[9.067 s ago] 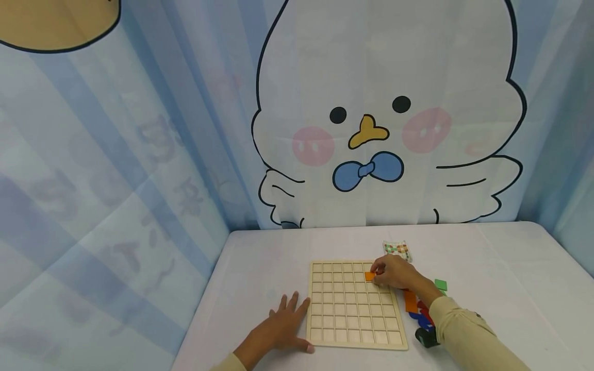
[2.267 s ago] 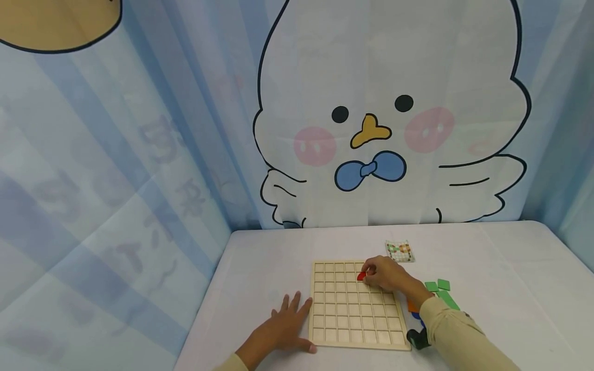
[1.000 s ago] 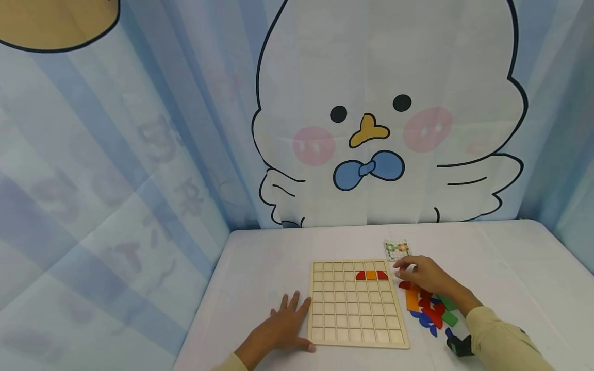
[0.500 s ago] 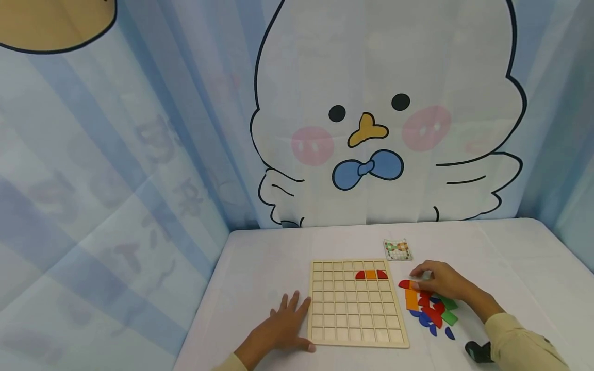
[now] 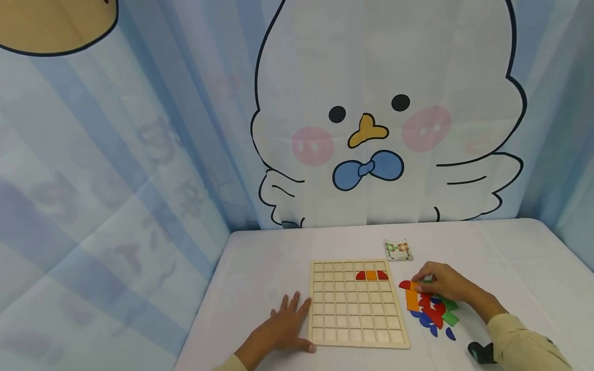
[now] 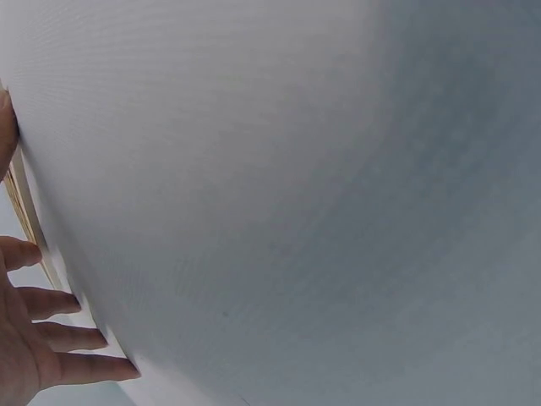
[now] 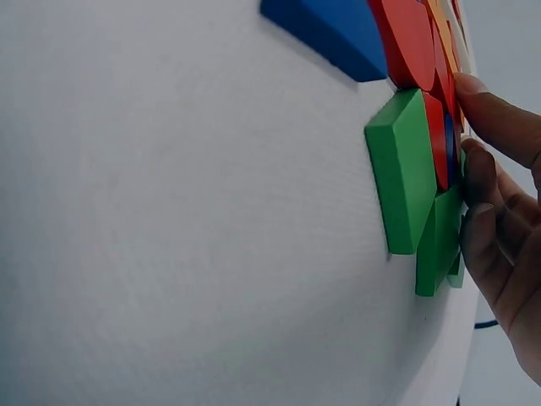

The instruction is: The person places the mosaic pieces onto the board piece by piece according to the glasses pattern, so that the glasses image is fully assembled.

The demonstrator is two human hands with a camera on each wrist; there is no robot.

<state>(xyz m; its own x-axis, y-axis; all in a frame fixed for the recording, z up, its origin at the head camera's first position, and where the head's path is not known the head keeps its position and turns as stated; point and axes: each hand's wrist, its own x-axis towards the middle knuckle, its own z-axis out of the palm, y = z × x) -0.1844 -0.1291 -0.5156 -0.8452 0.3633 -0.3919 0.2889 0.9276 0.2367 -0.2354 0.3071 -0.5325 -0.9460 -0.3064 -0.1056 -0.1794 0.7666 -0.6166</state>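
Nearest are the tan cloth sleeves [image 5: 526, 340], with some dark, shiny thing [image 5: 480, 352] half hidden by the right one, can't tell what. Left hand [image 5: 284, 325] is palm down, fingers spread, grip wide and holding nothing, thumb and index touching the side of a pale, wooden-looking board [image 5: 345, 309] with a raised square grid. Beside it on the smooth white counter [image 5: 266, 257] is a loose pile of flat, matte pieces [image 5: 411, 300]: blue half-rounds, curved red ones, orange and green blocks, pretty chunky-edged up close. Right hand [image 5: 444, 282] is at the far end of that pile, grip nearly closed, thumb and index right at an orange square [image 5: 414, 285]; can't tell if it's actually got it. Red-orange-red row [image 5: 371, 275] sits in the board, left of that hand. Behind: a small checkered card [image 5: 398, 251], then a soft, rippled curtain [image 5: 148, 170] with a cartoon chick.
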